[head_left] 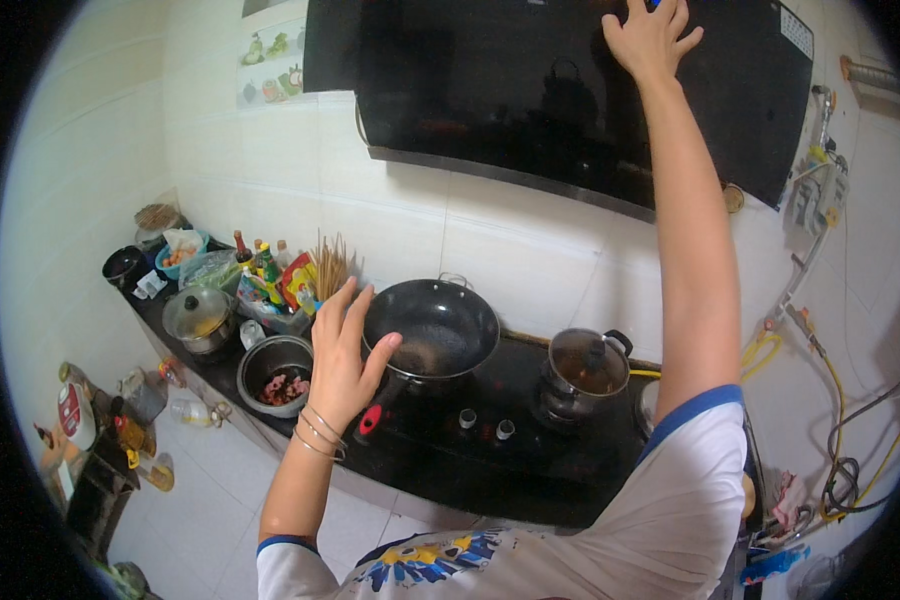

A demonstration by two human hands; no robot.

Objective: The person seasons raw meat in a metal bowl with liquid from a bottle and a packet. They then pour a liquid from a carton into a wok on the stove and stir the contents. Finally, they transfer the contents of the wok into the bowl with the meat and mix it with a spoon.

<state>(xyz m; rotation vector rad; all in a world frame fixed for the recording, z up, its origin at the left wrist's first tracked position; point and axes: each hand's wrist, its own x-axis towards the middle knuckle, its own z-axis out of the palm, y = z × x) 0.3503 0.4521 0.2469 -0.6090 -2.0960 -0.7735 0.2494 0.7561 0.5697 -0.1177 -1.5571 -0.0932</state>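
Note:
My right hand (652,42) is raised to the upper part of a black range hood (470,90), fingers spread, beside a small blue glow at the picture's top edge. Whether a fingertip presses the panel, I cannot tell. My left hand (340,355), with bracelets at its wrist, hovers open and empty by the left rim of a dark wok (440,325). The wok sits on the black gas stove (440,450), its red-tipped handle (370,420) pointing toward me; no food shows in it. A lidded pot (588,368) stands on the right burner.
Left of my left hand is a pot of raw meat pieces (282,388). Farther left stand a glass-lidded pot (200,318), seasoning bottles (267,262), chopsticks (332,265) and a bowl of eggs (178,255). Yellow hose (840,400) hangs at right. A rice cooker (76,415) is low left.

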